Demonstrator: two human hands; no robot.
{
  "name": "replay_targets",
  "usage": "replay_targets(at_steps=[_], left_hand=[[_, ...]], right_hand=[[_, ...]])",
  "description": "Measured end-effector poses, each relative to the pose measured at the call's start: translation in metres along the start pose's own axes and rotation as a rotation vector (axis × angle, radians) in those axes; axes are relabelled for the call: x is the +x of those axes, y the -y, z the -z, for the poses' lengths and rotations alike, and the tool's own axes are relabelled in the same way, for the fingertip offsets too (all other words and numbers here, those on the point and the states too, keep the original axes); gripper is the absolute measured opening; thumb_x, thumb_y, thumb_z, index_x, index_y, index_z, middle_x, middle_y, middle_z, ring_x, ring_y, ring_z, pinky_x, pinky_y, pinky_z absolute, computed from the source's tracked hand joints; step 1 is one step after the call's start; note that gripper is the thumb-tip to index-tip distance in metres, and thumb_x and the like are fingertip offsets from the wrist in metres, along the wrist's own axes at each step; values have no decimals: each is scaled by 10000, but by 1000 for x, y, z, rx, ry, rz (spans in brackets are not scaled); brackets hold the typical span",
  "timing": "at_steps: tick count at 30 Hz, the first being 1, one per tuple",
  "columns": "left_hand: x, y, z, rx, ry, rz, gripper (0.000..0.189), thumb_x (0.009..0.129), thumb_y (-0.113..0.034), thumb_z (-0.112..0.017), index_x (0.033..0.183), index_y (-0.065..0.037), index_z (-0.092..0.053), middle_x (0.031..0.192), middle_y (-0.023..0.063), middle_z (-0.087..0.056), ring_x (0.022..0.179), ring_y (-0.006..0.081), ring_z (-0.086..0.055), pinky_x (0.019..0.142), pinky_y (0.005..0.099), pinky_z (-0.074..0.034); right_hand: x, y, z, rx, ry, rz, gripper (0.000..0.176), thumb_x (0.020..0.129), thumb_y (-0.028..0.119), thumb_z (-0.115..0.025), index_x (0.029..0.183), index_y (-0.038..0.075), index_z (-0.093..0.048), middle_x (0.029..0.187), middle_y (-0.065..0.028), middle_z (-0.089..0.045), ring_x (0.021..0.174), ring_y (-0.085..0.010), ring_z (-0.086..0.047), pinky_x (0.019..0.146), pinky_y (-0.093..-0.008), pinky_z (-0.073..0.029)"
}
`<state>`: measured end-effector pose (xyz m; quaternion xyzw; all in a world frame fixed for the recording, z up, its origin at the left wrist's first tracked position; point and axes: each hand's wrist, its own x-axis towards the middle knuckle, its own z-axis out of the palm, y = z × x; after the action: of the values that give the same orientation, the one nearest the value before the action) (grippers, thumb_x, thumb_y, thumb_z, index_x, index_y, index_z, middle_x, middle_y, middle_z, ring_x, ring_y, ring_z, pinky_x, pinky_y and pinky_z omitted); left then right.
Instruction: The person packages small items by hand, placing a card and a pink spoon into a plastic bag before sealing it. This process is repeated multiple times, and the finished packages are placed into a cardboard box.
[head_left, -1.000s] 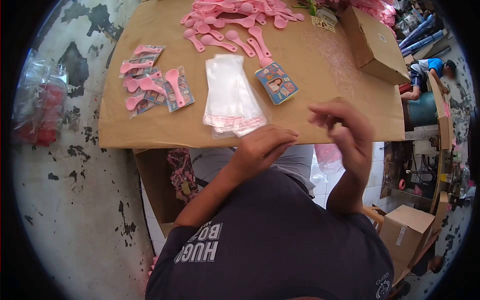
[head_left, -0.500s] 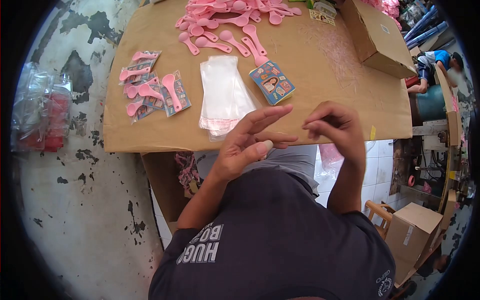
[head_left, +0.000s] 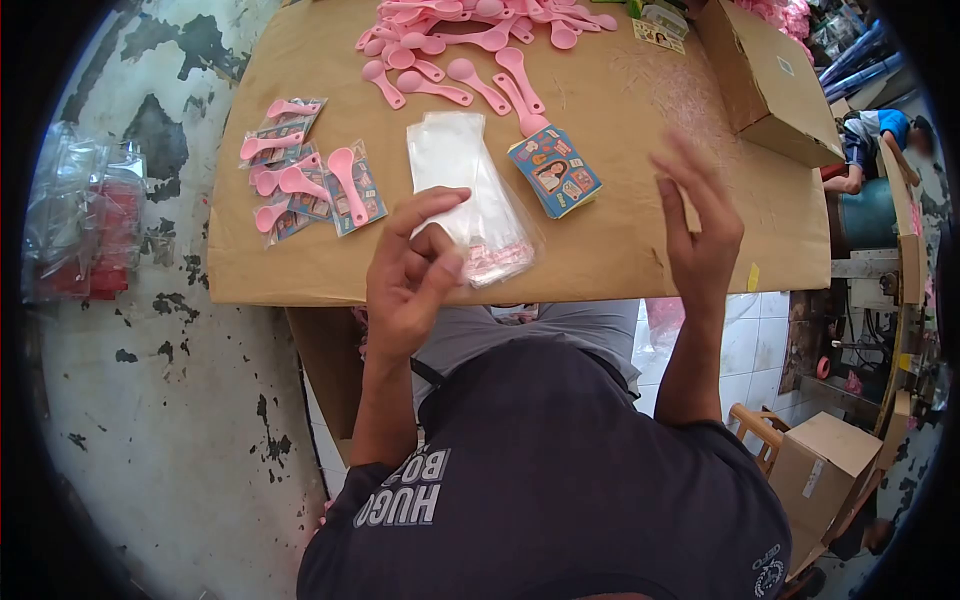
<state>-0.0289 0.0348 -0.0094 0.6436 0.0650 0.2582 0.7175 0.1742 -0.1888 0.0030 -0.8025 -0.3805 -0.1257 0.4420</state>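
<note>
My left hand (head_left: 408,275) is at the lower left edge of a stack of clear plastic bags (head_left: 450,165), its fingers loosely curled and apart, with nothing between them. The bags lie lengthwise on the table, with pinkish strips at their near end. My right hand (head_left: 700,225) is raised over the table's near right part, fingers spread and slightly blurred, holding nothing. Between the hands, beyond them, lies a stack of blue printed cards (head_left: 555,172) with a picture of a person. A pink spoon (head_left: 528,118) touches the stack's far edge.
Bagged sets of pink spoons and cards (head_left: 345,187) lie at the left. A heap of pink spoons (head_left: 470,35) covers the far side. An open cardboard box (head_left: 770,80) stands far right, near thin clear strips (head_left: 680,100). Another person (head_left: 868,140) sits beyond the right edge.
My left hand has moved left, away from my right hand, and the near end of the bags has swung right. My right hand has opened from a pinch and moved slightly right.
</note>
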Motion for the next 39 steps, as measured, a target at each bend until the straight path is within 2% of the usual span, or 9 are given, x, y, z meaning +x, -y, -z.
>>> replay_targets(at_steps=[5,9,13,16,21,25,27,34,39], left_hand=[[8,-7,-3,-109,737,-110,305,888,37,-658,1190,26,-700,1244,184,-702,1063,293,-711,912,386,-560],[5,-32,-16,95,709,97,198,909,-90,-688,1035,42,-765,1114,256,-734,1136,395,-686,1005,457,-525],[12,-25,16,439,-22,-372,248,920,-12,-638,1160,28,-686,1180,222,-720,1158,347,-686,1038,449,-508],[10,-21,39,214,-248,-435,313,972,-161,-604,1209,41,-632,1246,262,-679,1234,360,-640,1093,452,-460],[15,-14,-5,34,-417,-493,607,1041,-420,-498,1459,15,-432,1575,302,-388,1502,359,-365,1201,458,-317],[11,-17,-53,-413,-150,-262,836,1042,-652,-303,1630,-67,-200,1703,228,-147,1576,370,-183,1254,516,-228],[13,-10,-67,-984,87,-101,1046,947,-839,-262,1649,-70,-163,1715,207,-115,1588,330,-151,1262,462,-177],[-33,17,-81,-607,492,407,992,989,-755,-364,1653,-58,-122,1725,188,-54,1598,304,-106,1264,417,-174],[7,-24,-29,-201,782,87,499,1017,-331,-628,1380,11,-623,1400,172,-628,1311,268,-590,1102,381,-433]], right_hand=[[-22,44,-30,980,323,-12,615,963,431,-707,1370,-19,-605,1283,-208,-691,1243,-352,-645,1075,-389,-453],[-24,66,-27,1001,711,65,731,924,534,-718,1391,-11,-578,1213,-195,-718,1159,-355,-688,1012,-389,-499],[-15,29,11,648,1026,-226,580,978,518,-651,1112,-43,-712,895,-151,-756,836,-328,-754,800,-382,-573],[-13,29,21,663,671,-335,888,995,731,-411,977,-99,-726,760,-147,-731,743,-249,-753,739,-341,-580],[-6,69,-19,560,227,193,903,1002,722,-403,1270,-110,-628,1228,-280,-692,1254,-372,-636,1123,-512,-415],[-16,111,-46,434,707,690,903,964,764,-383,1461,32,-564,1584,-275,-412,1513,-416,-336,1256,-547,-112],[-33,116,-73,296,382,725,882,957,776,-352,1448,88,-602,1617,-241,-383,1529,-423,-301,1263,-536,-43],[22,64,-33,97,-2,319,872,985,759,-322,1298,36,-693,1414,-243,-582,1397,-385,-466,1188,-494,-244],[14,4,-14,185,-226,-5,424,1094,334,-483,959,8,-717,805,-91,-568,776,-161,-520,700,-330,-412]])
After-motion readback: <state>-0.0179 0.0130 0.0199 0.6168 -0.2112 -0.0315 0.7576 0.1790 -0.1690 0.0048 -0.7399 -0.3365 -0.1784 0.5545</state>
